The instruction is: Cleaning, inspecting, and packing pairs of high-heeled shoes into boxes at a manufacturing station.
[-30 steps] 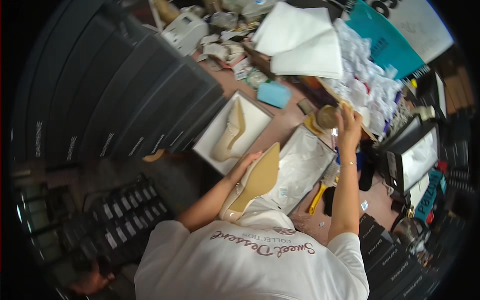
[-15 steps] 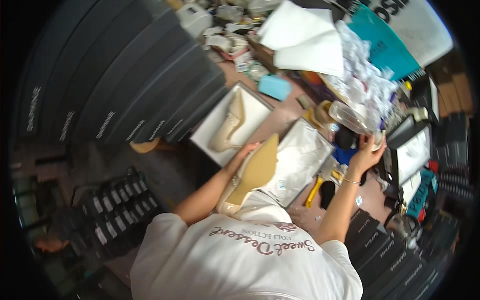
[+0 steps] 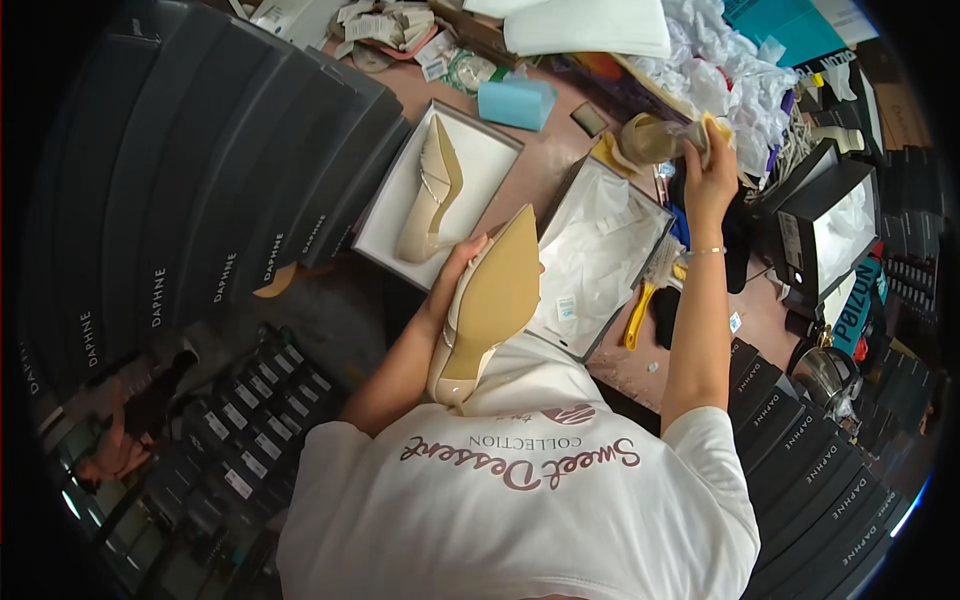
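Observation:
My left hand [image 3: 462,268] is closed round a beige pointed heeled shoe [image 3: 497,283], its tan sole turned up towards me. The matching shoe [image 3: 432,190] lies on its side in a white-lined box [image 3: 385,215] just beyond. Farther right, my right hand [image 3: 710,178] pinches a small yellowish-white piece [image 3: 714,135], perhaps a cloth or sponge. Close beside it on the table is a cloudy, yellowish see-through container [image 3: 648,139]. Between my arms, an open box [image 3: 582,352] holds white tissue paper [image 3: 598,235].
Stacked dark shoe boxes [image 3: 190,170] rise on the left, with more [image 3: 800,450] at lower right. A yellow-handled brush [image 3: 640,315] lies beside the tissue box. A light-blue block [image 3: 516,103], white sheets [image 3: 588,28] and crumpled white paper [image 3: 700,55] crowd the far side.
My right hand has moved away from the clear bottle, leftward and farther off, and now pinches the yellowish-white piece. My left hand still holds the shoe, now more upright. The whole view has shifted.

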Tool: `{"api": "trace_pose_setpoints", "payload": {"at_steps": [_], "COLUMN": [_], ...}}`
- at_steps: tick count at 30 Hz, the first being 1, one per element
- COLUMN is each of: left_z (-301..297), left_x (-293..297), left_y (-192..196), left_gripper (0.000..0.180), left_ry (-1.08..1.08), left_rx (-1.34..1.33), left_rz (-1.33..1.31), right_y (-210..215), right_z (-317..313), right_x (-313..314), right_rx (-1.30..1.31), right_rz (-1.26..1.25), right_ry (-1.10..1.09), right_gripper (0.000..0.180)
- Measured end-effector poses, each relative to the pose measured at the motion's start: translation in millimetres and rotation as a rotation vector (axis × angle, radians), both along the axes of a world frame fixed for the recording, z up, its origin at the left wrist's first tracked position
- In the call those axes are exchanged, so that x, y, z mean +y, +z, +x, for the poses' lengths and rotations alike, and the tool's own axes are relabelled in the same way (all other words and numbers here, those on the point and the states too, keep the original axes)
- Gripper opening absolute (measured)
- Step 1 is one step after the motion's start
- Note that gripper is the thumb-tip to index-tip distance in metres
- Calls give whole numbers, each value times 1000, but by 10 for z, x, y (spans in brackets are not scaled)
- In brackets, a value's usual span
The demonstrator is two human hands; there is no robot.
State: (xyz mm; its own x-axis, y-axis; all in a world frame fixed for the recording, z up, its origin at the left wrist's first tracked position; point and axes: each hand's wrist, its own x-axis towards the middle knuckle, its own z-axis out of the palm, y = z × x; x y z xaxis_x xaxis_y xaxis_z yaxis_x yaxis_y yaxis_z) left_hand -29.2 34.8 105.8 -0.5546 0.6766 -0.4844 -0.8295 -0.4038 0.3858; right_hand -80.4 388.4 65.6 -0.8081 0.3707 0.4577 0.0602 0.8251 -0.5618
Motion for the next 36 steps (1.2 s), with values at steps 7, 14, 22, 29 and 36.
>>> {"api": "trace_pose_setpoints", "payload": {"at_steps": [7,14,22,29,36], "left_z": [4,12,294,504,444], "left_x": [58,56,35,102,-16], "left_y": [137,101,81,156,35], "left_gripper": [59,59,62,58,55], "left_ry": [28,30,36,80,-9], "left_rx": [80,218,340,413,352], "left_rz": [-21,-136,-210,-225,-188], "right_y": [60,1075,790,1091,969], "right_z": [-190,1113,1131,1668,1350], "right_x": [206,-1746,-1938,-2102,-2107], "right_rx": [-147,-229,-128,-235,-180], "right_rz": [-36,-479,-231,-162,-196], "right_ry": [-117,651,552,771,629], "right_gripper": [26,13,10,13,12]}}
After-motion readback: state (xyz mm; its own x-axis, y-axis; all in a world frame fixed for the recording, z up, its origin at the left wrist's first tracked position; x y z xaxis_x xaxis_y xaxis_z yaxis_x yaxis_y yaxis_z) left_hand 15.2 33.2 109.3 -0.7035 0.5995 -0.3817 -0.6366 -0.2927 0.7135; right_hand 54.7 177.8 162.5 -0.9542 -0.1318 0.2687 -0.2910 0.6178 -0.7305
